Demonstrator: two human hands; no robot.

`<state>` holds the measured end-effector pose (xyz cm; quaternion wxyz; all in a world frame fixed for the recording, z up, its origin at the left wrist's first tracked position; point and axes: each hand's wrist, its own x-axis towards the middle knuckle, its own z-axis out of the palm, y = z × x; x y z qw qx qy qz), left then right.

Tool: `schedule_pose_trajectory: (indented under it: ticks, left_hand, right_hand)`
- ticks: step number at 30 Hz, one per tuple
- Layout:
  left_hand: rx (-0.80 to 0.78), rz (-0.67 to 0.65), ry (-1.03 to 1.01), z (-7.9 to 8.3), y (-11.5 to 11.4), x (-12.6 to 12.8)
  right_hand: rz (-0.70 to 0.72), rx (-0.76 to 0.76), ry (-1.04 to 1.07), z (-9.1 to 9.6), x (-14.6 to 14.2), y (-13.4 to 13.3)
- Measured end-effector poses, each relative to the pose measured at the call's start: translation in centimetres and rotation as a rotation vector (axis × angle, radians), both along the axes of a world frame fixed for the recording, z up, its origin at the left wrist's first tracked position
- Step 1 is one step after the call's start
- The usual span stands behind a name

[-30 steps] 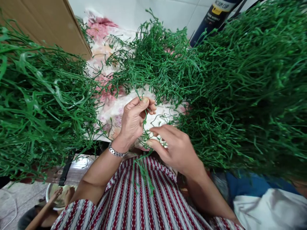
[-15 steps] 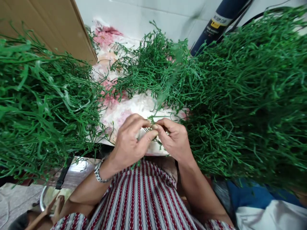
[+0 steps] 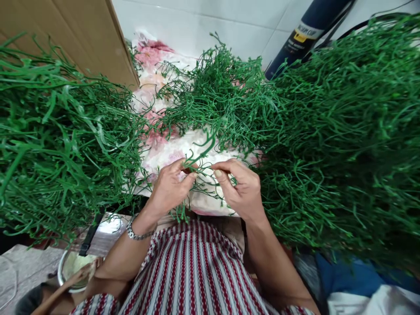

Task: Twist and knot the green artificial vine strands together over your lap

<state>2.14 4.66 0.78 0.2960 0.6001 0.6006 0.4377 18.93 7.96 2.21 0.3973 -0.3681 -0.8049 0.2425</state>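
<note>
My left hand (image 3: 169,189), with a metal watch at the wrist, pinches a thin green plastic sprig (image 3: 201,151) between thumb and fingers. My right hand (image 3: 241,189) is closed too, gripping strands of the same sprig a little to the right. Both hands hover over a flowered cloth (image 3: 164,151), just in front of my red-and-white striped garment (image 3: 193,271). A loose heap of green sprigs (image 3: 223,98) lies on the cloth right behind my hands.
Big piles of green sprigs rise at the left (image 3: 59,140) and the right (image 3: 344,140). A brown cardboard panel (image 3: 72,30) stands at back left, a dark blue tube (image 3: 305,30) at back right. A metal bowl (image 3: 70,267) sits at bottom left, beside another person's limb.
My hands came together from a higher left and lower right position, then drew slightly apart; the sprig now arches upward between them. The view shifted a little.
</note>
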Motion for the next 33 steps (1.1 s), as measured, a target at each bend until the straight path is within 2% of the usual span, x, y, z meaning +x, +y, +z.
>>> schedule_pose_trajectory:
  ticks: [3,5,9,17,22,28,31,33]
  left_hand:
    - [-0.022,-0.054,0.025,0.5,0.0,-0.5]
    - [-0.026,-0.084,0.022,0.6,-0.1,-0.5]
    - [-0.014,-0.135,-0.007,0.6,-0.3,-0.3]
    - [-0.072,-0.03,-0.217,-0.7,0.0,1.1]
    - [-0.094,-0.189,-0.277,-0.8,0.0,0.8]
    - [-0.19,-0.273,-0.258,-0.8,0.2,0.2]
    - [-0.128,-0.354,-0.237,-0.7,0.4,0.0]
    - [-0.071,-0.377,-0.166,-0.7,0.4,0.0]
  right_hand:
    - [0.064,0.138,-0.121,0.1,-0.4,0.4]
    - [0.102,0.173,-0.193,-0.1,-0.7,0.5]
    - [0.113,0.16,-0.238,-0.8,-0.8,0.5]
    - [0.132,0.119,-0.193,-1.2,-0.7,0.0]
    - [0.146,0.049,-0.212,-1.2,-0.4,0.0]
    - [0.247,-0.081,-0.127,-0.9,0.3,0.6]
    - [0.299,-0.115,-0.153,-0.6,0.7,0.8]
    - [0.311,-0.079,-0.201,-0.6,0.9,0.9]
